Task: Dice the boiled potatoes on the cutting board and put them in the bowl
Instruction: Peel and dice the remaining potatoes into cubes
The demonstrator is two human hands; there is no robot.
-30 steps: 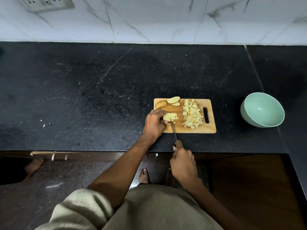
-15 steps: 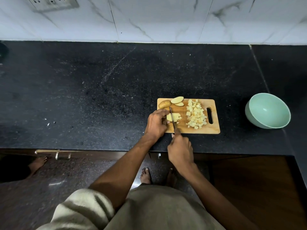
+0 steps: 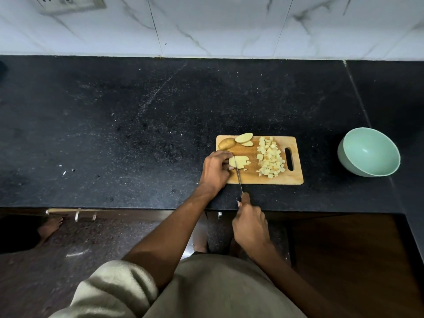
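A wooden cutting board lies on the black stone desk, right of frame centre, its handle slot toward the right. The left hand sits at the board's left edge w/ fingers curled, its grip pinning a pale potato piece that is partly cut into strips. The right hand is lower in the frame, off the board's near edge, its grip clenched round the handle of a knife; the forefinger runs along the top of it. The thin blade points up-frame and meets the held piece at its left part, just beside the left fingertips.

A heap of diced potato cubes covers the board's right half, next to the slot; a few loose bits lie between heap and held piece. At the board's upper left corner rest an unpeeled potato chunk and two pale slices, one overhanging the far edge (touching each other, as far as one can tell).

The mint-green bowl stands on the desk well apart to the right, tilted toward the camera, w/ nothing visible inside.

Small white specks dot the desk at mid-left. A marble-look tiled wall fills the top, w/ a socket plate at upper left. A bare foot shows on the floor, lower left.
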